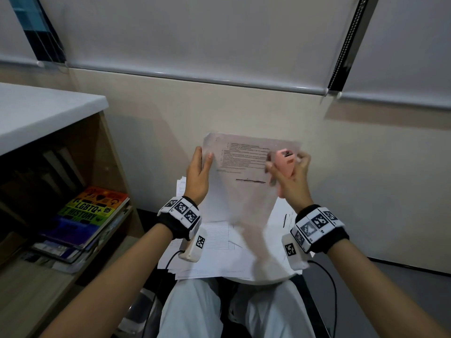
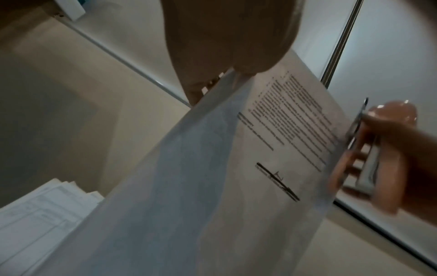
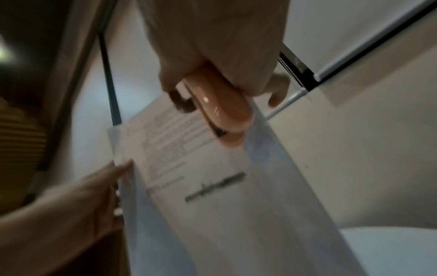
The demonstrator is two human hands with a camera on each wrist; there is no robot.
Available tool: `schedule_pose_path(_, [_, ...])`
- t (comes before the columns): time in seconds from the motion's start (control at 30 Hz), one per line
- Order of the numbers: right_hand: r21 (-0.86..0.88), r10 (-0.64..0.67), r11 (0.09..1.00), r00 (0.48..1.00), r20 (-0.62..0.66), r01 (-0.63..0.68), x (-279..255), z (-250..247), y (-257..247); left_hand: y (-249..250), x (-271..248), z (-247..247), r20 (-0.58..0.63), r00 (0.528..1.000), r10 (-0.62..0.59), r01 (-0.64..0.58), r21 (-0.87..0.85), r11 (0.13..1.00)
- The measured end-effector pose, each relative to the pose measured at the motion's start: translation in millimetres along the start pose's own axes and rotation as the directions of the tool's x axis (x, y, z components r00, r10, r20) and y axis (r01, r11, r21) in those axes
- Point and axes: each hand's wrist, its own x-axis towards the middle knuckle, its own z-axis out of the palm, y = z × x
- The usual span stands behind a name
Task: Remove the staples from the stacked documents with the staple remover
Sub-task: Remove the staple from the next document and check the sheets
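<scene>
A printed document (image 1: 244,176) is held upright in the air above my lap. My left hand (image 1: 199,172) pinches its left edge, thumb in front and fingers behind. My right hand (image 1: 289,173) grips a pink staple remover (image 1: 284,162) at the document's right edge and also touches the paper there. In the left wrist view the document (image 2: 260,149) runs diagonally, and the pink staple remover (image 2: 369,153) with its metal parts sits at the far edge. The right wrist view shows the staple remover (image 3: 222,110) over the blurred page (image 3: 212,186). No staple is visible.
A loose pile of other papers (image 1: 219,250) lies on my lap and a white round seat edge. A wooden shelf (image 1: 48,215) with a rainbow-covered book (image 1: 95,211) stands at the left. A beige wall (image 1: 244,113) with blinds is straight ahead.
</scene>
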Motion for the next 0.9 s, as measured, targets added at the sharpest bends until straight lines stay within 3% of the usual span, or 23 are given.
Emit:
schedule_pose_path(0.07, [0.065,-0.096,0.992,0.979,-0.179,0.109,7,7,-26,4,1,-1,-0.032,0.998,0.056,-0.055,0.035,0.998])
schedule_pose_path(0.13, [0.219,-0.178,0.940,0.924,-0.338,0.262,13,17,-62,10,-2,-1,-0.039,0.996,0.085,-0.083,0.053,0.995])
schedule_pose_path(0.27, [0.380,-0.236,0.819,0.857,-0.459,0.430,33,52,-113,20,-13,3,-0.051,0.989,0.141,-0.137,0.080,0.987])
schedule_pose_path(0.4, [0.373,-0.137,0.874,0.895,-0.426,0.311,43,97,-124,21,-24,6,-0.059,0.989,0.134,-0.130,0.057,0.990])
schedule_pose_path(0.53, [0.213,-0.109,0.957,0.927,-0.358,0.195,46,123,-106,23,-32,6,-0.052,0.992,0.114,-0.112,0.035,0.993])
schedule_pose_path(0.67, [0.055,-0.164,0.980,0.934,-0.316,0.191,44,130,-92,25,-32,3,-0.054,0.992,0.115,-0.113,0.034,0.993])
schedule_pose_path(0.9, [0.115,-0.224,0.954,0.914,-0.338,0.277,41,131,-92,23,-35,-1,0.030,0.996,0.079,-0.078,-0.041,0.996])
